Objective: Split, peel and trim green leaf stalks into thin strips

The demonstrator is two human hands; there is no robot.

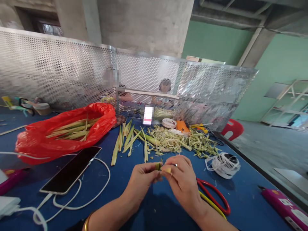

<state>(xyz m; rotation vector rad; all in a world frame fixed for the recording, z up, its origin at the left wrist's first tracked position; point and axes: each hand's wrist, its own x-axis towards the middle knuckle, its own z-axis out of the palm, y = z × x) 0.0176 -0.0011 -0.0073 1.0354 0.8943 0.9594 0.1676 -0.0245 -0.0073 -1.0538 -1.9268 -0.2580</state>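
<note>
Both hands meet over the near middle of the blue table (120, 179). My left hand (144, 176) pinches a small green piece of leaf (158, 166) between thumb and fingers. Close against it, my right hand (181, 176) has its fingers closed on a pale yellowish strip (167, 170). Whether the two pieces are joined cannot be made out. Beyond the hands lie long green and yellow leaf strips (115, 149) and a heap of shredded leaf bits (168, 139). Red-handled scissors (222, 195) rest beside my right forearm, partly hidden by it.
A red plastic bag (64, 150) of leaves and a phone (72, 170) with white cables are at left. At right are a roll of white ribbon (225, 165) and a purple tool (281, 205). A perforated metal screen (149, 73) stands behind, with people beyond it.
</note>
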